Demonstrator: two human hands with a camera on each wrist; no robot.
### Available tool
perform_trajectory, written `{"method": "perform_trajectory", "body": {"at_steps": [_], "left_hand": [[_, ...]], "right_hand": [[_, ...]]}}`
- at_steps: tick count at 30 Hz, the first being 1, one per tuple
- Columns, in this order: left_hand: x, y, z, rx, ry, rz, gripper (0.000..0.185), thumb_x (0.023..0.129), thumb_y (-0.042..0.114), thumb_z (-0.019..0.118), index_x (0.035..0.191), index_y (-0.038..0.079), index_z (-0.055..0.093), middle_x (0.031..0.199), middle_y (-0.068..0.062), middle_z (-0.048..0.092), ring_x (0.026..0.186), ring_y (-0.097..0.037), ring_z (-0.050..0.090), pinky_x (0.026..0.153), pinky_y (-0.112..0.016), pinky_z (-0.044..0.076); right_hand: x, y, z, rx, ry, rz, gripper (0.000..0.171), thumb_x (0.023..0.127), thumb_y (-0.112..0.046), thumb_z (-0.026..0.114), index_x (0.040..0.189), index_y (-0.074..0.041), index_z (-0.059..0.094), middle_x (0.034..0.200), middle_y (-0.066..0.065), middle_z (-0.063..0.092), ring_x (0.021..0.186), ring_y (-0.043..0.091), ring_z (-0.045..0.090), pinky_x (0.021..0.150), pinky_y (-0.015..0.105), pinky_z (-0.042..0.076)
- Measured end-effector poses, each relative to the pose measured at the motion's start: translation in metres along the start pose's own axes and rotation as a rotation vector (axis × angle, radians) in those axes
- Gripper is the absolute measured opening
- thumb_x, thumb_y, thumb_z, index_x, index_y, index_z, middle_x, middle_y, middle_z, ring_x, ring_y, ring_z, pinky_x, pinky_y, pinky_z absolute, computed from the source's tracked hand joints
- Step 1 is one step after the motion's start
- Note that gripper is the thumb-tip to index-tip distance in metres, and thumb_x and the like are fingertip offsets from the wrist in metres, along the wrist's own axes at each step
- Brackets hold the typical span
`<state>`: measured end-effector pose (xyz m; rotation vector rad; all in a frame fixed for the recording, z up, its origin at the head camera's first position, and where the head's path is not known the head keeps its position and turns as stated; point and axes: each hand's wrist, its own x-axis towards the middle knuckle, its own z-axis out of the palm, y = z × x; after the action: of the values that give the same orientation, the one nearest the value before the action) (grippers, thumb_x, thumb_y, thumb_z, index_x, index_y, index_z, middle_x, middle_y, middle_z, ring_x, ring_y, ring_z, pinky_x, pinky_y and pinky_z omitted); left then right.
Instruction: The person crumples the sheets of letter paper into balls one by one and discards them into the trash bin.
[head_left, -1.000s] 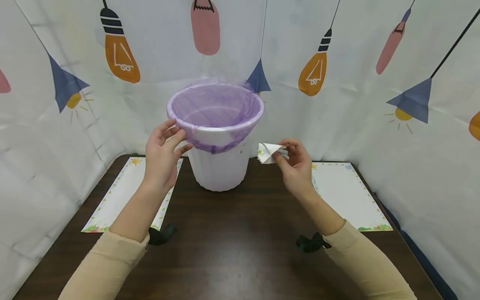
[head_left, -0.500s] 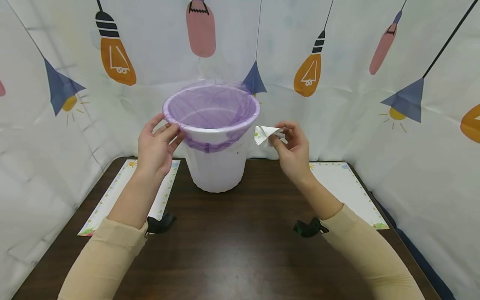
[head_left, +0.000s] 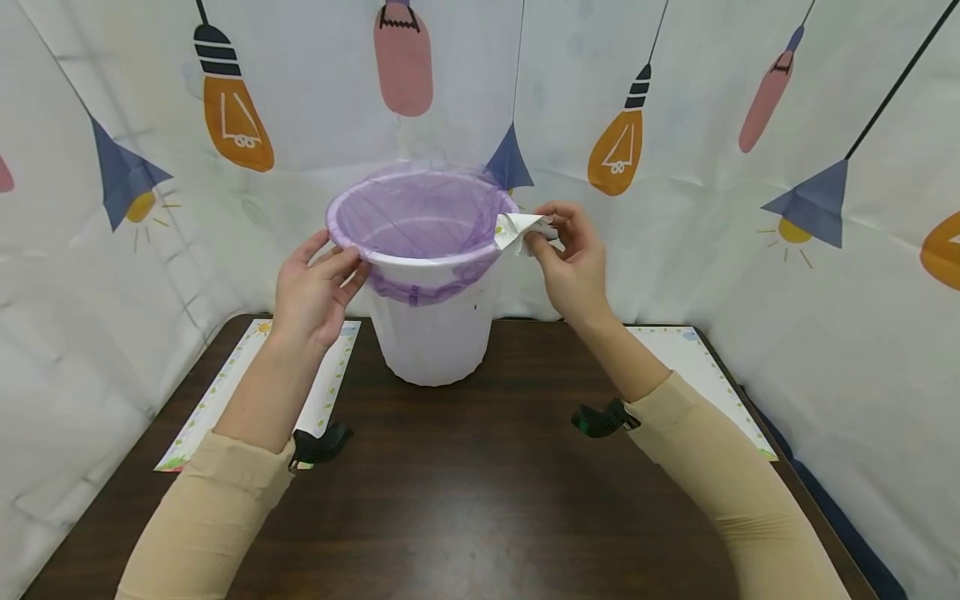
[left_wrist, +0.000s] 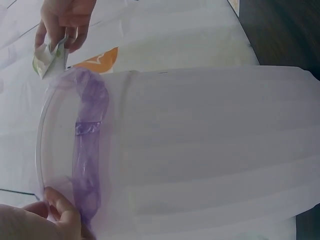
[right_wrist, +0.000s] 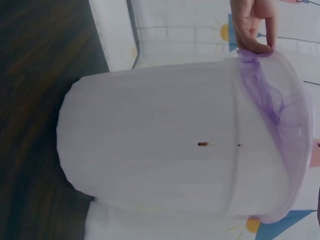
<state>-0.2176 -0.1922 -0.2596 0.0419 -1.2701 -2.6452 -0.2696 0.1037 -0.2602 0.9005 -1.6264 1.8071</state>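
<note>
A white trash can, lined with a thin purple bag, stands upright at the far middle of the table. My left hand holds the can's rim on the left side, and in the right wrist view the left fingers pinch the bag-covered edge. Near the right side of the rim, my right hand pinches a folded, crumpled piece of white paper with green and yellow print. The left wrist view shows this paper just past the rim's outer edge.
On the dark wooden table, a white sheet with a printed border lies at left, partly under my left arm. Another bordered sheet lies at right, partly behind my right arm. A white curtain with printed lamps encloses the back and sides.
My right hand has risen and moved left with the paper, up to the can's rim. My left hand has settled against the rim. The view has shifted slightly.
</note>
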Motion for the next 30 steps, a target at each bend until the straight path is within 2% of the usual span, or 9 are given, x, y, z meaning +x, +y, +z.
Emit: {"method": "perform_trajectory", "body": {"at_steps": [6, 10, 13, 16, 19, 22, 28, 30], "left_hand": [[0.000, 0.000, -0.003, 0.001, -0.005, -0.011, 0.083, 0.094, -0.009, 0.068, 0.161, 0.005, 0.022, 0.131, -0.014, 0.052, 0.094, -0.016, 0.068, 0.084, -0.026, 0.057], [0.000, 0.000, -0.003, -0.018, -0.005, -0.013, 0.083, 0.093, -0.010, 0.068, 0.161, 0.005, 0.021, 0.131, -0.013, 0.052, 0.093, -0.016, 0.068, 0.083, -0.026, 0.057], [0.001, 0.000, -0.002, -0.045, -0.009, -0.019, 0.084, 0.093, -0.012, 0.068, 0.161, 0.005, 0.022, 0.130, -0.013, 0.053, 0.093, -0.017, 0.067, 0.082, -0.027, 0.057], [0.001, 0.000, -0.001, -0.076, -0.011, -0.029, 0.085, 0.092, -0.014, 0.068, 0.161, 0.006, 0.022, 0.127, -0.012, 0.053, 0.093, -0.018, 0.066, 0.082, -0.028, 0.058], [0.001, 0.000, -0.001, -0.097, -0.012, -0.034, 0.085, 0.092, -0.015, 0.067, 0.160, 0.007, 0.023, 0.126, -0.012, 0.053, 0.092, -0.019, 0.066, 0.081, -0.028, 0.058], [0.001, 0.001, -0.001, -0.101, -0.010, -0.033, 0.084, 0.092, -0.015, 0.067, 0.160, 0.007, 0.023, 0.126, -0.012, 0.053, 0.091, -0.020, 0.066, 0.080, -0.028, 0.058], [0.001, 0.000, -0.002, -0.093, -0.005, -0.035, 0.084, 0.093, -0.015, 0.066, 0.160, 0.007, 0.022, 0.131, -0.013, 0.049, 0.092, -0.019, 0.066, 0.081, -0.028, 0.058], [0.001, 0.000, -0.002, -0.099, -0.004, -0.035, 0.084, 0.092, -0.015, 0.066, 0.161, 0.007, 0.022, 0.131, -0.013, 0.048, 0.091, -0.019, 0.066, 0.081, -0.028, 0.058]], "right_hand": [[0.018, 0.005, 0.017, -0.091, -0.024, -0.003, 0.024, 0.092, 0.021, 0.058, 0.115, 0.016, 0.057, 0.102, 0.017, 0.064, 0.085, 0.021, 0.061, 0.070, 0.025, 0.054], [0.027, 0.010, 0.027, -0.179, -0.057, -0.008, 0.024, 0.092, 0.018, 0.061, 0.115, 0.012, 0.061, 0.102, 0.022, 0.064, 0.082, 0.025, 0.059, 0.067, 0.025, 0.052], [0.034, 0.012, 0.031, -0.265, -0.109, 0.014, 0.029, 0.093, 0.010, 0.067, 0.120, 0.005, 0.063, 0.103, 0.018, 0.065, 0.085, 0.023, 0.062, 0.072, 0.024, 0.055], [0.038, 0.011, 0.031, -0.326, -0.187, 0.060, 0.038, 0.093, 0.002, 0.072, 0.129, 0.001, 0.060, 0.109, 0.014, 0.064, 0.096, 0.022, 0.066, 0.082, 0.027, 0.057], [0.037, 0.008, 0.029, -0.349, -0.247, 0.115, 0.045, 0.095, -0.003, 0.072, 0.136, 0.001, 0.053, 0.118, 0.015, 0.063, 0.110, 0.026, 0.065, 0.091, 0.030, 0.055], [0.033, 0.005, 0.023, -0.365, -0.259, 0.135, 0.045, 0.096, -0.004, 0.071, 0.136, 0.003, 0.052, 0.124, 0.016, 0.061, 0.116, 0.029, 0.062, 0.096, 0.033, 0.053], [0.022, -0.001, 0.000, -0.402, -0.220, 0.088, 0.039, 0.096, 0.001, 0.069, 0.132, 0.006, 0.055, 0.124, 0.020, 0.062, 0.113, 0.034, 0.060, 0.093, 0.042, 0.053], [0.016, -0.008, -0.009, -0.433, -0.224, 0.091, 0.035, 0.096, 0.003, 0.067, 0.129, 0.008, 0.057, 0.121, 0.022, 0.062, 0.110, 0.035, 0.061, 0.090, 0.042, 0.053]]}}
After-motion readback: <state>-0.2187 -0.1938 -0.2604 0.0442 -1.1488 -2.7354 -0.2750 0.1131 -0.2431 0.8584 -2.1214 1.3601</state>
